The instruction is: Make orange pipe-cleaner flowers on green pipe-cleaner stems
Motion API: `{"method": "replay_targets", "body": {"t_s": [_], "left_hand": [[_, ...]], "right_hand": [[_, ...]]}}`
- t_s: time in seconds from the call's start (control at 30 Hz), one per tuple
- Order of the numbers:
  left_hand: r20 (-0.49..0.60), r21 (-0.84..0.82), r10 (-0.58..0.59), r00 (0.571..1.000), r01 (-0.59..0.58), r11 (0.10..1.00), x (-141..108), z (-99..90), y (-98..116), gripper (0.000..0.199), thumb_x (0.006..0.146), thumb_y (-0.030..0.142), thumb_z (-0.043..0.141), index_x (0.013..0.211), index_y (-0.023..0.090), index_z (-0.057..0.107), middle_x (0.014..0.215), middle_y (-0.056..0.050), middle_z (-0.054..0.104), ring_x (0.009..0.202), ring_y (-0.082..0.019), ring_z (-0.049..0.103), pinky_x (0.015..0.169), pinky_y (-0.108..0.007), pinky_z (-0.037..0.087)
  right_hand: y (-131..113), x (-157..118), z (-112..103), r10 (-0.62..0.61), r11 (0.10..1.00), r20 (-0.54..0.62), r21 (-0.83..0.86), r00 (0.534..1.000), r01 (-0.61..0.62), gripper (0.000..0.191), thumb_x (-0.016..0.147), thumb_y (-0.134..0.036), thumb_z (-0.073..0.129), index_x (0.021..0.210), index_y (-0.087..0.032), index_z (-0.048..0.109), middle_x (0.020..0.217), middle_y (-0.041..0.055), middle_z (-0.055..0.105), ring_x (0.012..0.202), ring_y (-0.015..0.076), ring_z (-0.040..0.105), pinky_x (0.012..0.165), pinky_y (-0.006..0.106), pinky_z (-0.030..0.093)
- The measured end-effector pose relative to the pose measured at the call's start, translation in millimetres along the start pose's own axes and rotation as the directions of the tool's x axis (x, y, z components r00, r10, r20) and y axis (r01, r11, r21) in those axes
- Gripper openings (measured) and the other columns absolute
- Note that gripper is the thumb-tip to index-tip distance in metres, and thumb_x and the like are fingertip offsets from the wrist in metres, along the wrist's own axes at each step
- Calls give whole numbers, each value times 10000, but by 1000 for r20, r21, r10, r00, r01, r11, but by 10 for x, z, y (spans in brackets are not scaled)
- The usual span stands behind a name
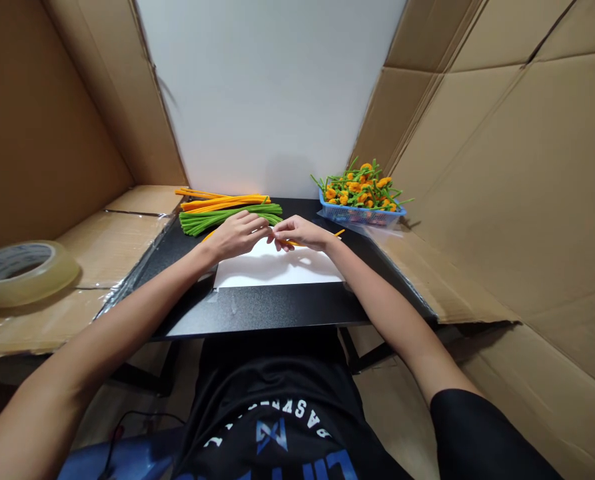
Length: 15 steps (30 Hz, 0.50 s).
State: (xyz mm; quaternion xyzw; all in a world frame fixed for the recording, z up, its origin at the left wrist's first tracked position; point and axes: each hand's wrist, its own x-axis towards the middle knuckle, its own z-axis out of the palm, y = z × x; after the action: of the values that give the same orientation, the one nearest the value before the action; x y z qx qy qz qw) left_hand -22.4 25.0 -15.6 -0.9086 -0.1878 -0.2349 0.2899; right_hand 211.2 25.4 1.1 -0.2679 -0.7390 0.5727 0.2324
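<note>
Place: makeshift craft workspace; the wider room is mostly hidden, so home or workshop is unclear.
Side walls (507,160): brown cardboard.
Back panel (272,87): plain white.
Bench (262,310): black, bearing bundled orange stems (242,201), green stems (202,222), and a blue basket (362,215) of orange flowers (354,187).

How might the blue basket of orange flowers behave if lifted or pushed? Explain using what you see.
The blue basket is probably light for its size, given its mesh walls. Low and wide, it would likely slide rather than tip. The orange flowers heap above its rim and green stems jut out, so some might spill if tilted.
</note>
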Motion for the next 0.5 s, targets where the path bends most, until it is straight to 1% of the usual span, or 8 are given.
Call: {"method": "replay_targets", "body": {"t_s": [0.13, 0.27, 0.37, 0.43, 0.5], "left_hand": [[50, 19, 48, 998, -49, 999, 29, -22, 24, 223, 958, 95, 453, 979, 187, 656, 990, -81, 703, 814, -179, 607, 729, -337, 436], [31, 20, 50, 998, -51, 999, 26, -9, 42, 208, 987, 128, 446, 949, 179, 644, 881, -67, 684, 750, -174, 586, 683, -329, 407], [18, 72, 100, 995, -101, 992, 15, 1, 41, 239, 1003, 138, 427, 894, 181, 636, 794, -45, 655, 704, -165, 563, 658, -326, 385], [5, 100, 131, 991, -131, 986, 9, 4, 32, 255, 1010, 136, 420, 878, 182, 633, 774, -39, 644, 692, -162, 551, 650, -326, 372], [-22, 97, 132, 991, -129, 987, 5, 7, 21, 249, 1013, 135, 426, 883, 182, 633, 773, -37, 637, 691, -162, 541, 647, -325, 364]], "right_hand": [[5, 21, 30, 32, 999, -49, -19, 998, -33, 205, 783, -270, 693, 808, -73, 743, 618, 50, 667, 536, 96, 538, 490, 210, 384], [39, 54, 44, 40, 999, -90, -20, 995, -42, 177, 769, -243, 676, 763, -83, 751, 606, 52, 664, 519, 92, 517, 467, 206, 357], [61, 59, 37, 37, 999, -75, -9, 996, -38, 177, 756, -245, 688, 784, -88, 764, 631, 56, 680, 545, 98, 540, 480, 202, 371], [65, 52, 29, 48, 999, -57, -1, 997, -48, 187, 753, -243, 681, 814, -91, 770, 660, 56, 690, 566, 98, 563, 501, 198, 392], [58, 44, 23, 76, 997, -38, -10, 996, -76, 195, 754, -246, 666, 813, -90, 767, 662, 56, 688, 563, 96, 569, 502, 195, 394]]}}
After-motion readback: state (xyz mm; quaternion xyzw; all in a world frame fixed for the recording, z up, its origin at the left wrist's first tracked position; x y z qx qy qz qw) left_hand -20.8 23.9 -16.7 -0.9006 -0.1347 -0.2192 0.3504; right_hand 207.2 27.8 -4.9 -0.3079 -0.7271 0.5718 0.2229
